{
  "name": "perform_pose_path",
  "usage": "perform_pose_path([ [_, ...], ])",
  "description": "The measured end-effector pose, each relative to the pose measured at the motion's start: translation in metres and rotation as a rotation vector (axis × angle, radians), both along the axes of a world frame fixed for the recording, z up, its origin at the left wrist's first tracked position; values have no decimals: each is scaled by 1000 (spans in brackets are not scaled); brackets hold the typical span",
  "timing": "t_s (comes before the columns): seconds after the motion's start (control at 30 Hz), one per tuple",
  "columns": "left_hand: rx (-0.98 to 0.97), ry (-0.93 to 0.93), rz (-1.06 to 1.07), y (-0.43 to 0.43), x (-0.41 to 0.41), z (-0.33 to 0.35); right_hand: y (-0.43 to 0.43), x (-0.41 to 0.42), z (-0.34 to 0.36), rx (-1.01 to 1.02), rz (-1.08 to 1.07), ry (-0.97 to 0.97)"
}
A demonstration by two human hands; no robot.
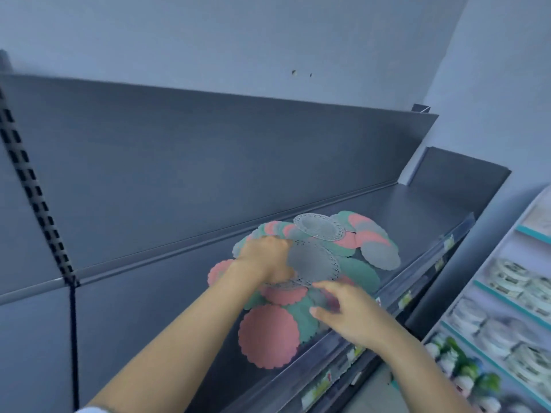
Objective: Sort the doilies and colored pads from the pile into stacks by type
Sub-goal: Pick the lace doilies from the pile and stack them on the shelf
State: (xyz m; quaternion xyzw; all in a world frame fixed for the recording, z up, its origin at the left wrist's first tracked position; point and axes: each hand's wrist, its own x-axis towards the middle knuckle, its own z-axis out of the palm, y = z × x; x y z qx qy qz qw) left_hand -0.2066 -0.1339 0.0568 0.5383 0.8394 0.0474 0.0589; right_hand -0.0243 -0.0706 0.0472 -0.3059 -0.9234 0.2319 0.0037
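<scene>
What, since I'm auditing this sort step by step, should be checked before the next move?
1. Left hand has a grip on the grey lace doily: ok, its fingers curl round the doily's edge.
2. Right hand is free to help: ok, fingers open over the pile.
3. Only one doily is in the grip: cannot tell, blurred.
4. Room for stacks: ok, bare shelf lies left of the pile.
5. Sorted stacks begun: not ok, none visible; the pile is mixed.
6. Large pink pad sits safely inside the front rail: cannot tell.
</scene>
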Motion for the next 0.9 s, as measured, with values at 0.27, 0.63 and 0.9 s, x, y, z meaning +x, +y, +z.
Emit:
perform_pose_path([
  [0.27, -43, 40, -2, 147, -23, -13, 132, -31, 17, 139, 35, 6],
  [0.63, 209, -189, 419, 225, -19, -31, 294, -98, 9, 33, 430, 91],
  [0.9, 1207, -639, 872, 161, 33, 24, 284, -121, 17, -374, 551, 275],
])
